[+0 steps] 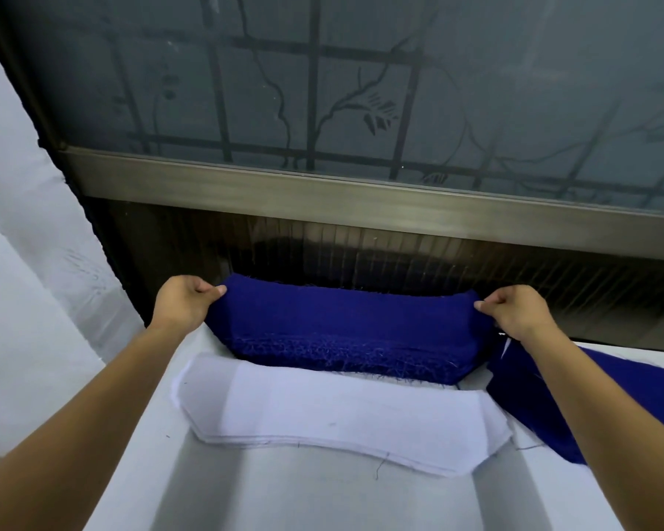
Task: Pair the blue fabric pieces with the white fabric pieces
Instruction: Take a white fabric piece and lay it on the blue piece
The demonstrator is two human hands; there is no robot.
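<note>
Squarely, hands (183, 302) (514, 312) at blue stack (342, 331) ends

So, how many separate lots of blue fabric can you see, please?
2: one blue stack, held at both ends, behind the white pieces; another blue lot at the right, partly hidden under the right forearm.

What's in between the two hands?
The blue fabric stack spans from left hand to right hand, each pinching an end, seen in the head view.
</note>
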